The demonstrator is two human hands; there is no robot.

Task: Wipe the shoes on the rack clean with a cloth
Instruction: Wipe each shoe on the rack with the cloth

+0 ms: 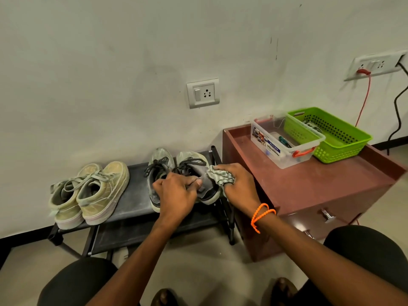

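Note:
A low black shoe rack (132, 195) stands against the wall with two pairs on its top shelf. A pale yellow-green pair of sneakers (92, 193) sits at the left. A grey pair with dark laces sits at the right; its left shoe (157, 162) lies partly under my left hand. My left hand (176, 193) grips the heel collar of the right grey shoe (194, 164). My right hand (238, 184) presses a crumpled striped grey-green cloth (218, 176) against that shoe's outer side.
A reddish-brown cabinet (309, 186) stands right beside the rack, carrying a clear plastic box (284, 144) and a green basket (329, 133). Wall sockets (203, 92) and hanging red and black cables are behind. My knees and feet are at the bottom edge.

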